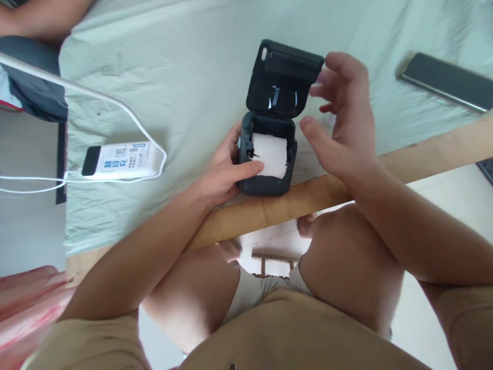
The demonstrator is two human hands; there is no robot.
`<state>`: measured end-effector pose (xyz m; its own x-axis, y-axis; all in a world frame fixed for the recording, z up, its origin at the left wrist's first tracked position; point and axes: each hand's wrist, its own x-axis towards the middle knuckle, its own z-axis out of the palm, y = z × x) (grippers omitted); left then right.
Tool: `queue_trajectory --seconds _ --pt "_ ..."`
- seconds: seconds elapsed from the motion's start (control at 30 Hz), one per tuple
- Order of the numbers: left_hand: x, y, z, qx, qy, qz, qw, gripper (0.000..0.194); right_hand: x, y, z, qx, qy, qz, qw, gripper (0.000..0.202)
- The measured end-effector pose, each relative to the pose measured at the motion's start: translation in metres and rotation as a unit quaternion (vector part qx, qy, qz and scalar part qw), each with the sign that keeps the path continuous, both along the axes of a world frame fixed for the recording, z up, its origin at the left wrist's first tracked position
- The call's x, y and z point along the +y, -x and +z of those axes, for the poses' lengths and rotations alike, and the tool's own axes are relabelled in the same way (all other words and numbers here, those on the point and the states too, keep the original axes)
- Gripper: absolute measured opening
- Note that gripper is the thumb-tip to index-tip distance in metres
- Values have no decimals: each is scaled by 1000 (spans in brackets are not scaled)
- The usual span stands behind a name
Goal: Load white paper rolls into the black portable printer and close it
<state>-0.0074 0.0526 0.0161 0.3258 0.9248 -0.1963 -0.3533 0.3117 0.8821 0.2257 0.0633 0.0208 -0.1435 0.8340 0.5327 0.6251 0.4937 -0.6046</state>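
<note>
A small black label printer (265, 187) stands near the wooden edge of the bed, its lid (283, 77) swung up and back. Inside it sits a roll of white paper (271, 151). My left hand (227, 172) grips the printer's left side, with the thumb laid over the paper roll. My right hand (342, 113) is at the right of the raised lid, fingers apart and curved, the fingertips close to the lid's edge. Whether they touch it I cannot tell. A small pale thing behind the right hand is mostly hidden.
A white power bank (127, 159) with printed lettering lies at left on the green sheet (173, 67), white cables (111, 97) running around it. At right rests a dark phone-like slab (450, 79). A wooden rail (265, 210) borders the near side. Another person's arm (46, 18) shows top left.
</note>
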Motion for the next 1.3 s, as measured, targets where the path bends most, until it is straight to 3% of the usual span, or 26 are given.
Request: queue_trajectory --seconds 0.2,0.4,0.63,0.73,0.93,1.3 --pt "-1 0 1 10 12 12 1000 70 4 -1 -9 69 -40 94 992 34" --pt "-2 2 3 17 25 5 1000 75 1 4 -8 -23 66 121 990 44" --pt "-1 3 -4 13 -4 -7 1000 66 7 4 -19 98 230 172 953 66" --pt "1 1 -5 14 -5 -8 1000 62 9 3 -18 108 263 178 942 69" --pt "3 -1 0 -7 26 12 1000 47 15 5 -20 97 252 175 947 66" --pt "4 -3 -1 -37 44 7 998 41 13 3 -28 58 215 139 965 67"
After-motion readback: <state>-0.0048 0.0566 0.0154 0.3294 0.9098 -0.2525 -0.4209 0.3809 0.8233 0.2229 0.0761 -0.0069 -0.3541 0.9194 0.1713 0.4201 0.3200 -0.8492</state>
